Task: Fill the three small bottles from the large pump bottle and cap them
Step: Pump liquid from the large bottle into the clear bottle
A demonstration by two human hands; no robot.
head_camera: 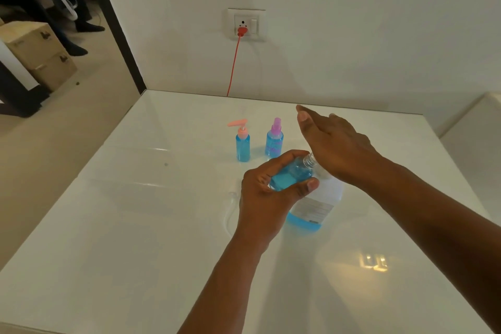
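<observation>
My left hand (267, 190) grips a small uncapped bottle (294, 171) holding blue liquid, tilted with its clear threaded neck toward the right. My right hand (336, 144) lies flat with straight fingers over the top of the large pump bottle (314, 206), hiding its pump head. The large bottle is mostly clear with a white label and a low band of blue liquid at its base. Behind stand two small blue-filled bottles: one with a pink pump cap (242, 141), one with a purple spray cap (274, 138).
The white glossy table (135, 225) meets a white wall at its far edge. A red cable (233, 62) hangs from a wall socket down behind the table. A thin clear tube-like piece (230, 211) lies left of my left wrist. Boxes and seated people are far left.
</observation>
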